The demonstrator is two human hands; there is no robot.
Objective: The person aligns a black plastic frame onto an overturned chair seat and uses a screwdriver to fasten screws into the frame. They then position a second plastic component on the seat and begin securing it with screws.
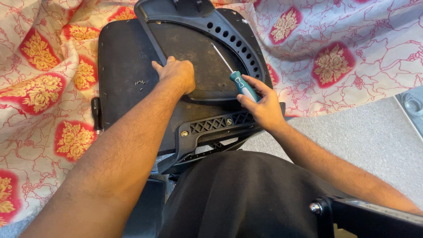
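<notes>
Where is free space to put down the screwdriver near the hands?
Free: the grey carpet right of the right hand, below the patterned cloth; also the dark panel left of the left hand, apart from small screws. Crowded: around the screwdriver and the black bracket.

A cream bedsheet (pixel 352 53) patterned with red medallions and gold flowers is spreading across the far and left parts of the scene, lying in soft folds. Grey carpet (pixel 365 136) is showing at the near right, with even indoor light falling over both and casting only faint shadows.
</notes>
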